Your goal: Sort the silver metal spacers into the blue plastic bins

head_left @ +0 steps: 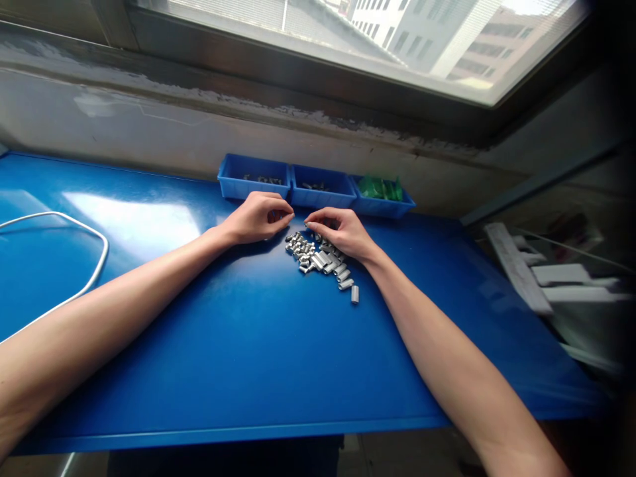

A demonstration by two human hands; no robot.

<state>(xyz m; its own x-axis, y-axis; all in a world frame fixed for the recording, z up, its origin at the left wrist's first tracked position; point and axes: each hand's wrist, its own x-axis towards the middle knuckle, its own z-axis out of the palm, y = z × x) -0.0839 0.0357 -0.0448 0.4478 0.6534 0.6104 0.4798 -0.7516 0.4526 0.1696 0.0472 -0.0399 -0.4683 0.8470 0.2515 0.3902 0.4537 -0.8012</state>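
At the middle of the frame, on the blue table, a pile of small metal sleeves lies loose. The right hand rests on the pile's upper right edge, fingers curled onto the pieces; whether it pinches one cannot be told. The left hand, just left of the pile, has thumb and fingertips drawn together, though anything between them is too small to tell. Behind the hands stand 3 blue bins, the rightmost holding green parts. A white cable loops at the left
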